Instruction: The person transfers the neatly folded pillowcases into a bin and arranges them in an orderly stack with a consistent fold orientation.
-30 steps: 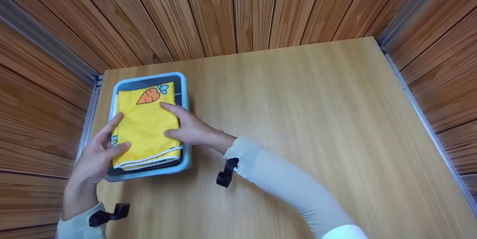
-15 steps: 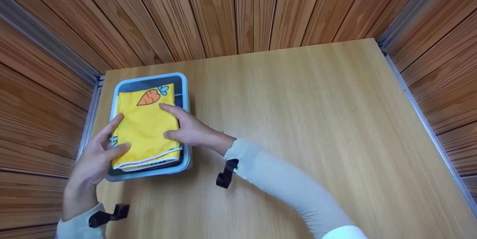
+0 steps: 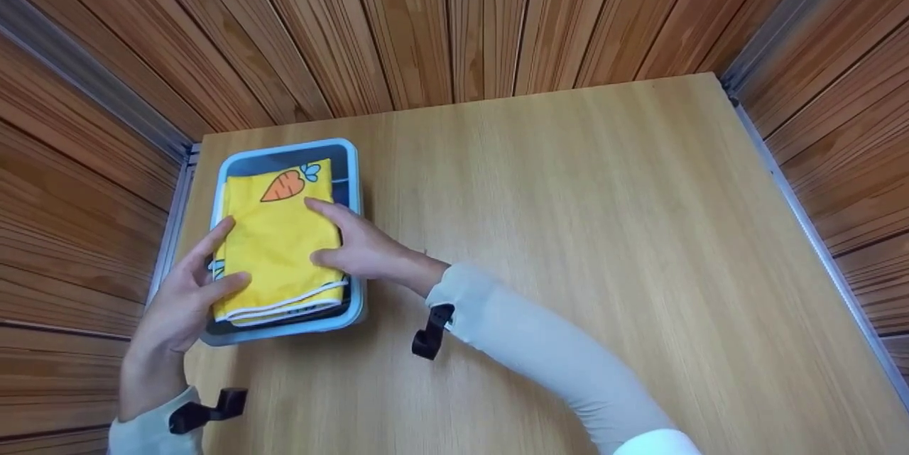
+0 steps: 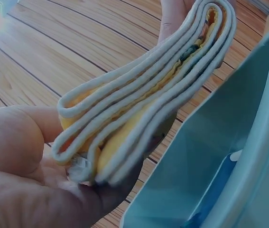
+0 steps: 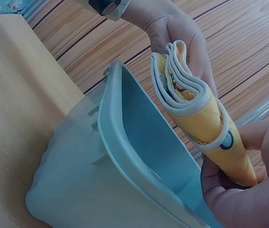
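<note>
A folded yellow cloth (image 3: 277,242) with white edging and a carrot print is held level over a light blue plastic bin (image 3: 351,157). On its left side my left hand (image 3: 188,284) grips it, thumb on top and the other fingers partly hidden beneath. My right hand (image 3: 362,245) pinches the opposite side, also with the thumb above. Several stacked layers of the cloth (image 4: 143,90) show edge-on in the left wrist view. Seen from the right wrist, the cloth (image 5: 210,128) sits above the bin's rim (image 5: 120,147), apart from it.
Something dark blue (image 4: 215,190) lies inside the bin, mostly hidden. The bin stands at the left of a wooden table (image 3: 568,228). Wood-patterned walls (image 3: 483,15) enclose the back and sides, with metal rails (image 3: 802,206) along the side edges.
</note>
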`<act>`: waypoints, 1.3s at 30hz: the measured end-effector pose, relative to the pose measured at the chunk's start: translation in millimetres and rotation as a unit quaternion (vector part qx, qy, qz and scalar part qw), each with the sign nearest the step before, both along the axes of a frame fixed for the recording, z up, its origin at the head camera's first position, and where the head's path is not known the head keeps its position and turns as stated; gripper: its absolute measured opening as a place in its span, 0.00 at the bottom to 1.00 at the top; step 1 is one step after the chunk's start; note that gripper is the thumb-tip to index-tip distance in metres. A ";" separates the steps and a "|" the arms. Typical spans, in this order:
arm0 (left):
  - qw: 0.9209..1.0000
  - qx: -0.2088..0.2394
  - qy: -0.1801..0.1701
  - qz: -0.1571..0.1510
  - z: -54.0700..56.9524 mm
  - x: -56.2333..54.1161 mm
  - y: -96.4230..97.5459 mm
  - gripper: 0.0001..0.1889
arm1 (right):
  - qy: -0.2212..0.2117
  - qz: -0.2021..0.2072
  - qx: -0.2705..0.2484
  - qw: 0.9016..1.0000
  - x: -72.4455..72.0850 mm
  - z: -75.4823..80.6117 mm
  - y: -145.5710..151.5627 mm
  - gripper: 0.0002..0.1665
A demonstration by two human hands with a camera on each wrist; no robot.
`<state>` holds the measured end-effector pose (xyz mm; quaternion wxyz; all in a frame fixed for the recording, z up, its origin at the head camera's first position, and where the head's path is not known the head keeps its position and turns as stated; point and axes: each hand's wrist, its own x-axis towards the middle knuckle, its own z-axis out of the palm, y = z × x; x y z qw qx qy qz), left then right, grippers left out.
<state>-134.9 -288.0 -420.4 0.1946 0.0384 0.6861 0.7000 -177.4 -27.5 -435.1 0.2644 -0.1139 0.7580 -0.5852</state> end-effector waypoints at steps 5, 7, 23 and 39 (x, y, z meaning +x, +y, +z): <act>0.995 -0.063 0.047 0.054 1.5 2.8 -0.7 0.46 | 0.066 -0.028 0.059 0.996 4.5 -0.8 0.6 0.46; 0.994 -0.067 0.053 0.066 2.1 4.4 -1.9 0.45 | 0.074 -0.043 0.071 0.994 6.0 -0.6 0.8 0.45; 0.991 -0.108 0.019 0.073 6.2 0.8 0.2 0.39 | 0.052 -0.051 0.079 0.994 6.1 1.6 5.4 0.45; 0.968 -0.231 0.100 0.024 31.4 -19.9 37.3 0.33 | 0.124 -0.059 0.120 0.983 -13.4 10.8 47.5 0.44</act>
